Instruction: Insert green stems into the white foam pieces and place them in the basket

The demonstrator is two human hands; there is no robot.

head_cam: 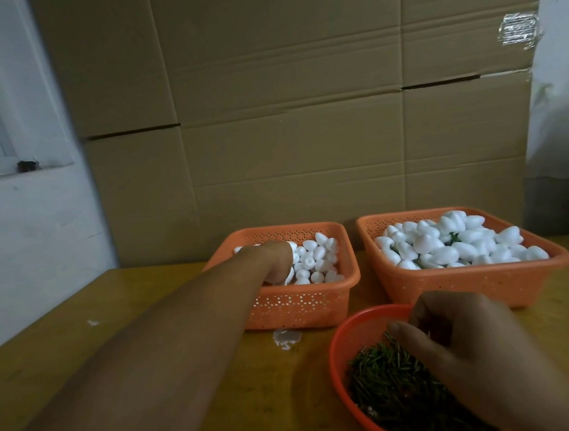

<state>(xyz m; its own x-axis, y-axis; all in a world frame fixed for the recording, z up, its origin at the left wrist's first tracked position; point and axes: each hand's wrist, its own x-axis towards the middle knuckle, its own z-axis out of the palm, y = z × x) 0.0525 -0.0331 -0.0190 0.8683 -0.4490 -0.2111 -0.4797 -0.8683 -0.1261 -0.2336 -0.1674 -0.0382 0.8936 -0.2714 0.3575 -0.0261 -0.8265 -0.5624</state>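
Two orange perforated baskets stand side by side on the yellow table. The left basket (347,280) holds plain white foam pieces (317,257). My left hand (273,261) reaches down into it, fingers curled among the foam pieces; whether it grips one is hidden. The right basket (468,281) is heaped with foam pieces (451,245), with green stems showing between a few of them. Nearer me, an orange-red bowl (339,344) is full of loose green stems (387,381). My right hand (459,341) hovers over that bowl, thumb and fingers pinched at the stems.
Stacked cardboard boxes (287,112) form a wall right behind the baskets. A white wall with a window frame (3,119) is on the left, and plastic sheeting (562,105) hangs at the right. A white foam scrap (287,338) lies on the table in front of the left basket.
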